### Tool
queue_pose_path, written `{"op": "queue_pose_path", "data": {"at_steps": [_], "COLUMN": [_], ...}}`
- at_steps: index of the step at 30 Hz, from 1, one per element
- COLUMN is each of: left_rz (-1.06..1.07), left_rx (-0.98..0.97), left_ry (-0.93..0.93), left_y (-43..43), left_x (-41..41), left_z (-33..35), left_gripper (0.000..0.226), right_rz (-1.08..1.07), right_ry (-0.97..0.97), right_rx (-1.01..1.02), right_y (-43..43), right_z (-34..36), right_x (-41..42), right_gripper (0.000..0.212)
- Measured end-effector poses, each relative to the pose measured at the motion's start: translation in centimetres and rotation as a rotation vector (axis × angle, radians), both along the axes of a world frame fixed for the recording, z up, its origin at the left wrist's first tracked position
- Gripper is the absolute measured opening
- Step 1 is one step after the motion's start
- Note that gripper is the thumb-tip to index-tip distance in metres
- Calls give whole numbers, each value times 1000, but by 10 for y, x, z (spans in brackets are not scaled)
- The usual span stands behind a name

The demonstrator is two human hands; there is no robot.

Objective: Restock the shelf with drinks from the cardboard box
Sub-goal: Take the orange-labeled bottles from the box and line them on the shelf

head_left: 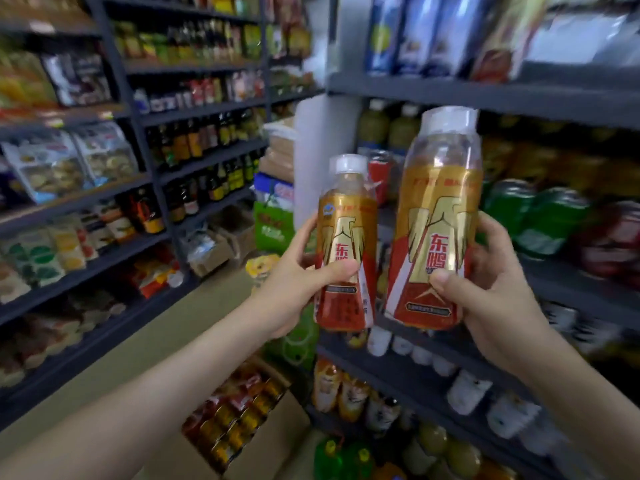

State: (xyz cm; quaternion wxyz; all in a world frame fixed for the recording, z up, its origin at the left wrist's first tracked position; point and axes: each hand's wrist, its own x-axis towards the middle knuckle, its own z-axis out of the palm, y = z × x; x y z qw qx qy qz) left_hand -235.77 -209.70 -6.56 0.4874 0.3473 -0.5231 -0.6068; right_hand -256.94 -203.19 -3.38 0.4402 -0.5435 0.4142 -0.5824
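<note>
I hold two drink bottles with gold-and-red labels up in front of the drinks shelf [433, 382] on the right. My left hand [294, 282] grips the smaller bottle [346, 237] around its lower half, thumb across the label. My right hand [495, 282] grips the larger bottle [440, 216] from the right side, thumb on the front. Both bottles stand upright with white caps on top. On the floor below, an open cardboard box [273, 441] holds several more bottles of the same kind.
The grey shelf unit on the right carries green bottles [533, 216], cans and white cups [467, 391]. Across the aisle on the left, dark shelves [145, 181] hold snacks and sauce bottles. Stacked boxes and bags [277, 188] sit at the aisle's far end.
</note>
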Motion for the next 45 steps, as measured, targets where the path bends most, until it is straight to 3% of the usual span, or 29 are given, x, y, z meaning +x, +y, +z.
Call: {"op": "queue_pose_path", "data": {"at_steps": [8,14,21,27,37,40,45], "left_rz": [-126,-117,-91,-125,-175,-66,319], "left_rx": [-276,-390,-557,-595,-644,-734,-898], "left_ry": [0,61,68,9,-178,-279,-501], "left_y": [-28,-69,-132,-186,-227,-221,-201], "left_x": [-127,-182,-196,-195,-207,-203,-208], "left_z": [101,161,201,212,202,210,225], "left_gripper": [75,95,90,70,76,70,106], "right_rz": [-264,-421,-482,-431,-394,-334,-315], "right_ry": [-72,14,154,211,395,433,551], "right_rx": [-293,-354,-257,-117,25,51,59], "right_y": [24,-6,-81,-150,-204,-211,-232], "right_z": [101,155,187,201,205,209,212], "right_x": [-128,-190,-223,-218,-230,-239,-248], "right_gripper": [85,82,73,74,83,92,91]}}
